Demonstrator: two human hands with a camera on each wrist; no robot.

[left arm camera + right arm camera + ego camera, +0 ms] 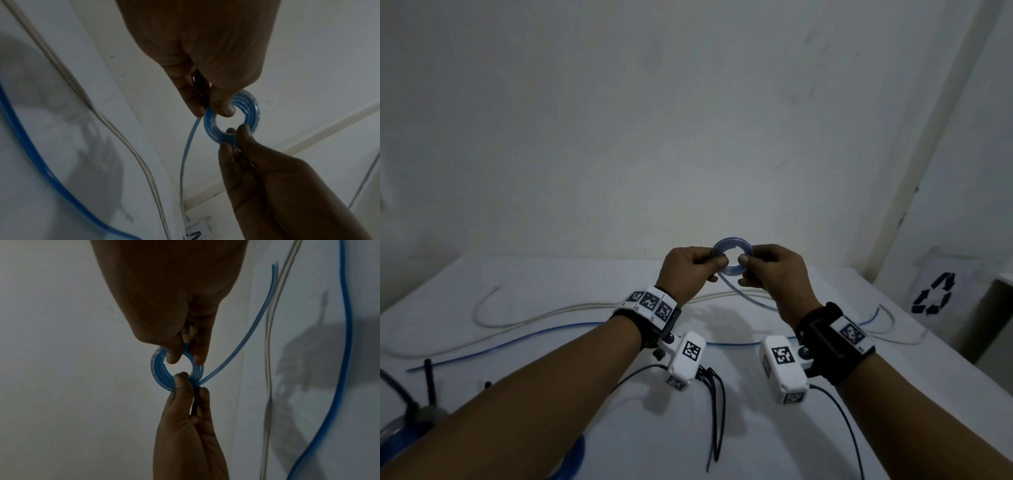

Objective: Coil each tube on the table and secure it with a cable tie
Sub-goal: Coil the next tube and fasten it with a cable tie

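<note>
A clear blue tube is wound into a small flat coil [732, 242] held up above the white table [825, 428]. My left hand [717, 262] pinches the coil's left side between thumb and fingers. My right hand [744, 258] pinches its right side. The left wrist view shows the coil [252, 105], my left hand [213, 108] at its upper edge and my right hand [236, 134] at its lower edge. From the right wrist, the coil [158, 373] has my right hand [185, 356] above and my left hand [189, 382] below. The tube's loose tail [751, 298] trails down to the table.
A long blue tube [517, 339] and a white tube [534, 317] lie uncoiled across the table. Several black cable ties [717, 411] lie near the front, between my forearms. Coiled tubes [575, 452] sit at the front left. A bin with a recycling mark [935, 294] stands at the right.
</note>
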